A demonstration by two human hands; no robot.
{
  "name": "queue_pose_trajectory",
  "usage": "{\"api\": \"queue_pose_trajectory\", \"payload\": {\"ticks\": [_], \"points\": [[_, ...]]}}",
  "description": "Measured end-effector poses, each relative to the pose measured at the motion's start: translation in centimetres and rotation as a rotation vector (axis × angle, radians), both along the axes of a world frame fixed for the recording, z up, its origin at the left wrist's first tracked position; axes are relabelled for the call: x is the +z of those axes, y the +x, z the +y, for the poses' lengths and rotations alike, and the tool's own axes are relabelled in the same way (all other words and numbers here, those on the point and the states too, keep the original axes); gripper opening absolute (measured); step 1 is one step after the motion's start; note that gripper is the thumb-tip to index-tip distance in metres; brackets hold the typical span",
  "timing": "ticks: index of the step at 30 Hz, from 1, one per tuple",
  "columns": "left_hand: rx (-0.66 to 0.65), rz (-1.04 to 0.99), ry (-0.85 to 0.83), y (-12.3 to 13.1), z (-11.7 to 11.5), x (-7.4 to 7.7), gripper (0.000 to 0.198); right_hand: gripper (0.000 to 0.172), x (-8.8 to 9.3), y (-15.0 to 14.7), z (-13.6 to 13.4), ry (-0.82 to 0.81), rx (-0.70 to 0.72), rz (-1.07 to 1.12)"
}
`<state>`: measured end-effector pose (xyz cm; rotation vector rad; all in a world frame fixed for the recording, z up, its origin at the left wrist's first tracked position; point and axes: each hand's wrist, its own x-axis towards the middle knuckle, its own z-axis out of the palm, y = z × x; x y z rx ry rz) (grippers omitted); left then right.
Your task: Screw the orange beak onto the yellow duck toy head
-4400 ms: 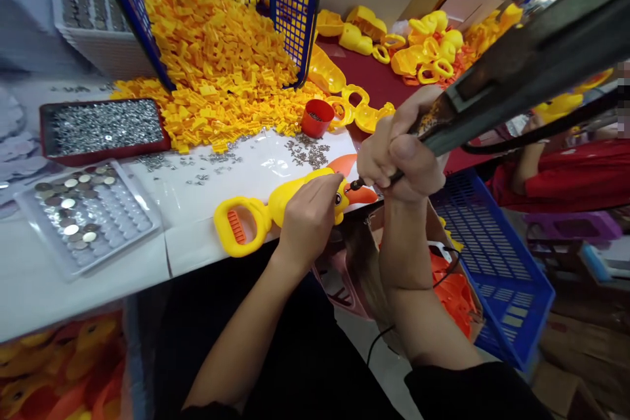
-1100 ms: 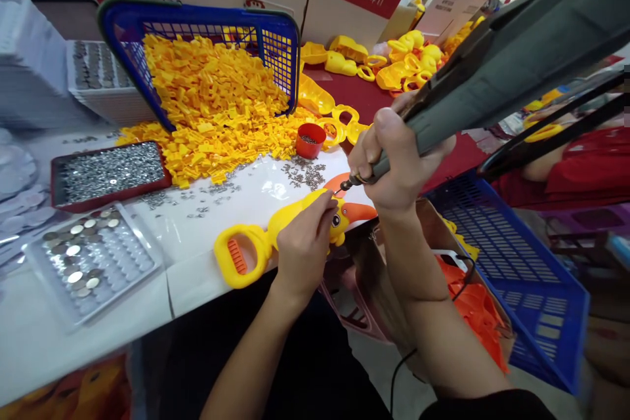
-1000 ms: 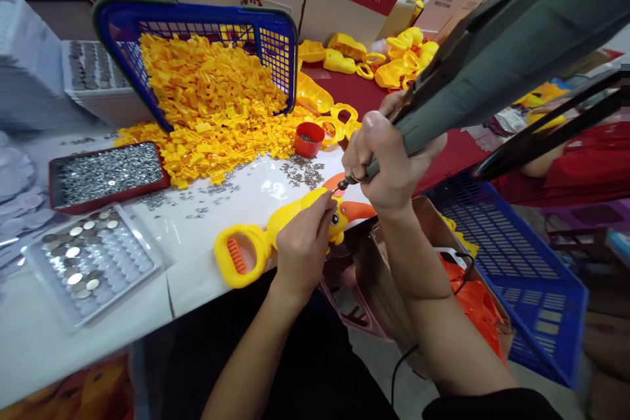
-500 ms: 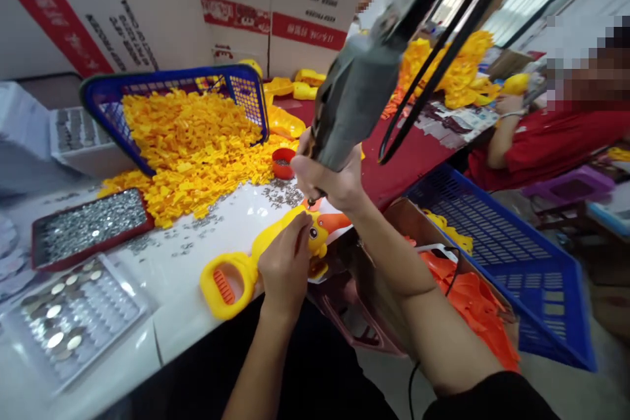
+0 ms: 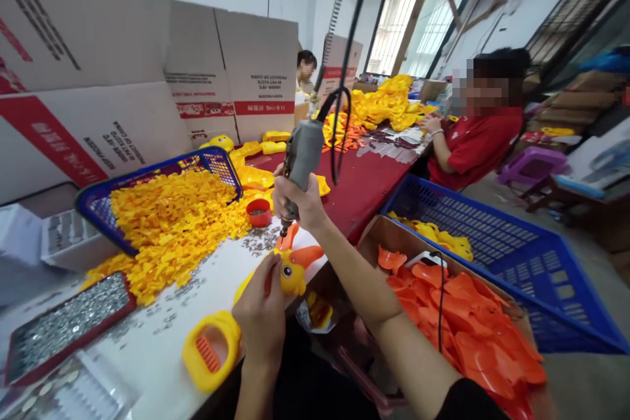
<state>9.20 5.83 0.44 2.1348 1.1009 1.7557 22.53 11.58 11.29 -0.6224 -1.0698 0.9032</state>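
My right hand point(image 5: 301, 200) is wrapped round a grey electric screwdriver point(image 5: 304, 151), which hangs from a coiled spring with its bit pointing down. The tip is close to the orange ears point(image 5: 306, 254) of a yellow plastic toy point(image 5: 294, 281); whether it touches, I cannot tell. My left hand point(image 5: 260, 308) is closed on this toy's body at the table edge and hides part of it. The toy has a round printed eye, and its yellow ring handle point(image 5: 189, 348) with an orange ribbed insert reaches out to the left.
A tipped blue basket point(image 5: 142, 178) spills small yellow parts. Nearby are a red cup point(image 5: 258, 212) of screws and a tray point(image 5: 71, 321) of metal pieces. To the right stand a carton of orange parts point(image 5: 433, 295) and a blue crate point(image 5: 531, 262). A person in red point(image 5: 485, 141) sits beyond.
My view has tilted up and shows more of the room. The screwdriver now appears lower and smaller, its bit visible close to the toy's head. Both hands keep their hold.
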Motion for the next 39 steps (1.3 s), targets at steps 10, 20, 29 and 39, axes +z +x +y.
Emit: {"api": "queue_pose_trajectory", "payload": {"ticks": [10,20,29,39], "points": [[0.163,0.403,-0.24,-7.5,6.4,2.2,0.032,0.053,-0.9,4.5,-2.9,-0.079,-0.557,0.073],[-0.203,0.791,-0.671,-2.8,1.1,5.3,0.07,0.043,0.0,3.4,-3.1,-0.087,-0.576,0.068],[0.149,0.944,-0.174,-3.5,-3.1,4.2,0.062,0.03,0.5,3.9,-4.7,-0.03,-0.588,0.059],[0.443,0.701,0.158,-1.5,-5.2,-3.5,0.046,0.028,1.3,2.2,-5.2,-0.055,-0.602,0.164]]}}
